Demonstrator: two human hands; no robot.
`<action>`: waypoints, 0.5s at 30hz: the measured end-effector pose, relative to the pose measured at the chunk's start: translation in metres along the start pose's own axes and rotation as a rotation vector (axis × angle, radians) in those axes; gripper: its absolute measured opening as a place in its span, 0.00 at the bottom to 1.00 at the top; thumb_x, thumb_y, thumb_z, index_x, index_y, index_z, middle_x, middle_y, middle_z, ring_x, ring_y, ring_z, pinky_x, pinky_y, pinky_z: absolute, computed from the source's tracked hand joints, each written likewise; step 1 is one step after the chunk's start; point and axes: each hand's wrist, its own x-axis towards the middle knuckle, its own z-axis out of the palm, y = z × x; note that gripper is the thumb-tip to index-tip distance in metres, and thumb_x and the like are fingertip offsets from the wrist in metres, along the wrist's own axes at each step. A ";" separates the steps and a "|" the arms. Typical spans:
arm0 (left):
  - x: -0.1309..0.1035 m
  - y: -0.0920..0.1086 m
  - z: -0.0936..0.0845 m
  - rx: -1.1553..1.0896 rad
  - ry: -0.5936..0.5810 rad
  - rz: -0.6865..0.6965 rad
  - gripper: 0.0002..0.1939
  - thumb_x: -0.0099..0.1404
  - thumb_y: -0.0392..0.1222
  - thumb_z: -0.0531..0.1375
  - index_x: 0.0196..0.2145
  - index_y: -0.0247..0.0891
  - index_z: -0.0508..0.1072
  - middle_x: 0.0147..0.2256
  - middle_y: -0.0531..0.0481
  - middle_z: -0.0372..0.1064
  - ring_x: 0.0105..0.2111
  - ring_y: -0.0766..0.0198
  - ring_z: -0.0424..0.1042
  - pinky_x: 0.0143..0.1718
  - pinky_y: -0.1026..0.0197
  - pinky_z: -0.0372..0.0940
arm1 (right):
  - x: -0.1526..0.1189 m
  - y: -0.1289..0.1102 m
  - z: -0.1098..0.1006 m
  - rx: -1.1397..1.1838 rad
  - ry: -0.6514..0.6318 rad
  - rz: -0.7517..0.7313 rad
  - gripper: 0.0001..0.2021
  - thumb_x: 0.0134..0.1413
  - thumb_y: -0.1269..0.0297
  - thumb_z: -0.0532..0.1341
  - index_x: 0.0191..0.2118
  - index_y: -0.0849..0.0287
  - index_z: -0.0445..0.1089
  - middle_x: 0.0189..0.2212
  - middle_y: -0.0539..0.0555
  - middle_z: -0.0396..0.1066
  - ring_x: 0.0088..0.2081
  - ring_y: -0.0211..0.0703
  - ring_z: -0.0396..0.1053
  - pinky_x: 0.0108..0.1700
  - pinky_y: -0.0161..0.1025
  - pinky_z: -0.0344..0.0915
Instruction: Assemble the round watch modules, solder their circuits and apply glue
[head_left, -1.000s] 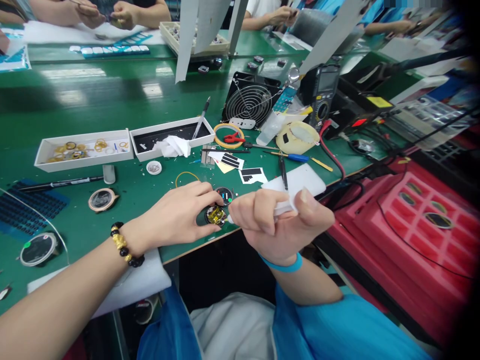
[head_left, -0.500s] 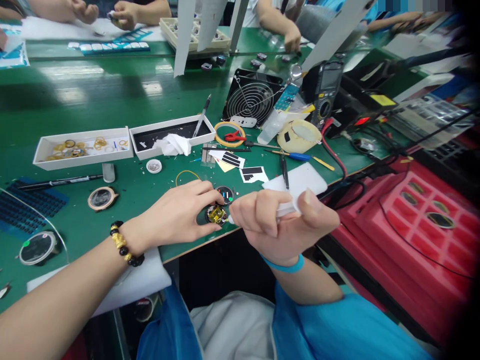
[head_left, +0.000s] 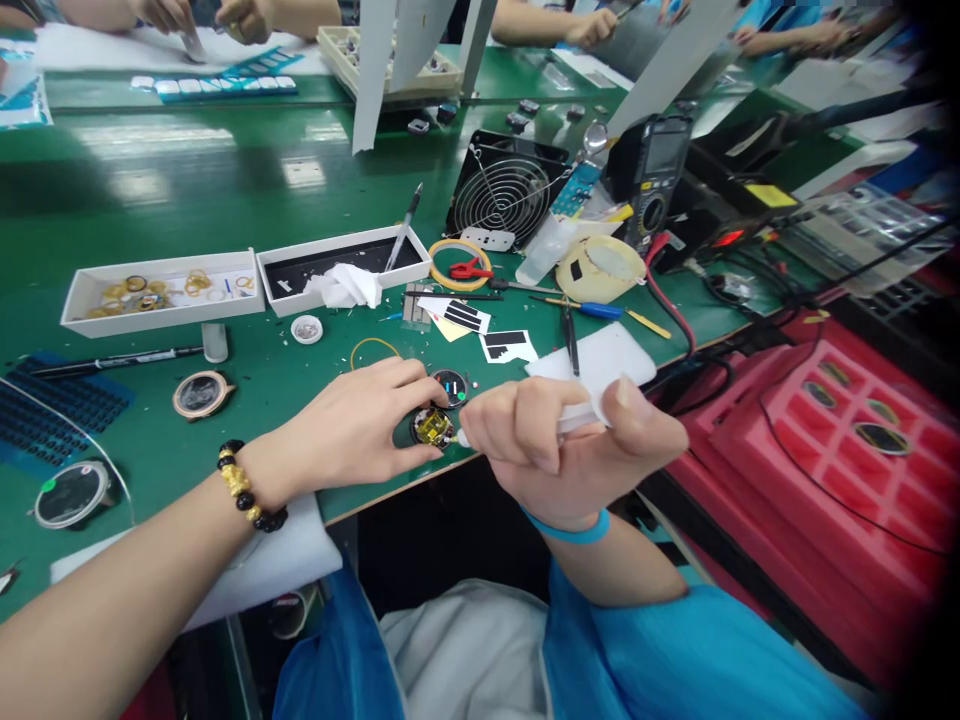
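My left hand, with a beaded bracelet at its wrist, grips a small round opened watch case between thumb and fingers near the table's front edge. Yellow circuitry shows inside the case. Right behind it lies a dark round watch screen with a green dot, close to my left fingertips. My right hand is closed around a white syringe, its thumb at the plunger end. The syringe's tip points at the right rim of the case; whether it touches is too small to tell.
Two white boxes hold small parts and tissue. A fan, a multimeter and a tape roll stand behind. Tweezers lie on a white pad. Red foam trays are at right. Co-workers' hands show across the table.
My hands, the watch case and the syringe stay almost in place; the right thumb has shifted slightly. Across the table, co-workers' hands have moved.
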 end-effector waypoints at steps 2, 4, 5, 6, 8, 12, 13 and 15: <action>0.000 0.000 0.000 0.000 0.000 0.001 0.16 0.68 0.50 0.63 0.49 0.42 0.68 0.44 0.49 0.69 0.45 0.56 0.70 0.42 0.55 0.65 | 0.000 -0.001 0.000 0.003 -0.004 0.005 0.31 0.70 0.43 0.46 0.17 0.55 0.54 0.10 0.46 0.46 0.13 0.35 0.45 0.19 0.37 0.47; -0.001 0.000 0.000 0.000 0.000 0.002 0.15 0.68 0.50 0.63 0.48 0.42 0.68 0.44 0.49 0.69 0.45 0.56 0.70 0.42 0.56 0.65 | -0.001 -0.001 0.000 0.009 -0.003 0.007 0.32 0.69 0.42 0.46 0.17 0.55 0.54 0.10 0.46 0.46 0.13 0.36 0.45 0.19 0.37 0.47; -0.001 0.000 0.000 0.000 0.002 0.002 0.15 0.68 0.50 0.63 0.48 0.42 0.68 0.45 0.49 0.69 0.45 0.56 0.70 0.42 0.56 0.65 | -0.001 -0.001 0.000 0.013 -0.001 0.007 0.32 0.69 0.42 0.46 0.17 0.55 0.54 0.10 0.46 0.46 0.13 0.35 0.45 0.19 0.37 0.47; -0.001 0.001 0.000 0.001 0.002 0.002 0.15 0.68 0.50 0.63 0.49 0.42 0.68 0.45 0.48 0.69 0.45 0.55 0.70 0.42 0.55 0.65 | -0.001 -0.001 0.000 0.016 0.001 0.007 0.32 0.69 0.41 0.46 0.17 0.56 0.54 0.10 0.46 0.46 0.13 0.35 0.44 0.19 0.37 0.47; -0.001 0.001 0.000 0.001 0.001 0.001 0.15 0.69 0.49 0.63 0.49 0.42 0.68 0.45 0.48 0.69 0.46 0.55 0.70 0.43 0.55 0.65 | -0.001 -0.001 0.001 0.015 0.004 0.002 0.32 0.69 0.42 0.46 0.17 0.56 0.53 0.10 0.46 0.46 0.13 0.35 0.44 0.19 0.36 0.46; 0.000 0.001 0.000 0.005 -0.002 -0.005 0.16 0.68 0.49 0.63 0.49 0.42 0.68 0.45 0.48 0.69 0.46 0.55 0.70 0.43 0.55 0.65 | -0.001 -0.003 0.002 -0.009 0.001 0.003 0.32 0.69 0.42 0.45 0.16 0.56 0.52 0.10 0.46 0.45 0.13 0.35 0.44 0.19 0.36 0.47; 0.000 0.001 0.000 0.005 -0.001 -0.004 0.16 0.68 0.49 0.63 0.49 0.42 0.68 0.45 0.48 0.69 0.46 0.55 0.70 0.43 0.55 0.65 | -0.001 -0.003 0.002 -0.012 0.005 0.010 0.32 0.69 0.42 0.45 0.16 0.56 0.52 0.10 0.46 0.45 0.13 0.35 0.44 0.19 0.36 0.47; 0.000 0.001 0.000 0.003 -0.002 -0.003 0.15 0.69 0.49 0.63 0.49 0.42 0.68 0.45 0.48 0.69 0.46 0.55 0.70 0.43 0.55 0.65 | -0.001 -0.004 0.001 -0.014 0.018 0.030 0.32 0.68 0.41 0.47 0.15 0.55 0.52 0.10 0.46 0.45 0.13 0.35 0.44 0.18 0.37 0.47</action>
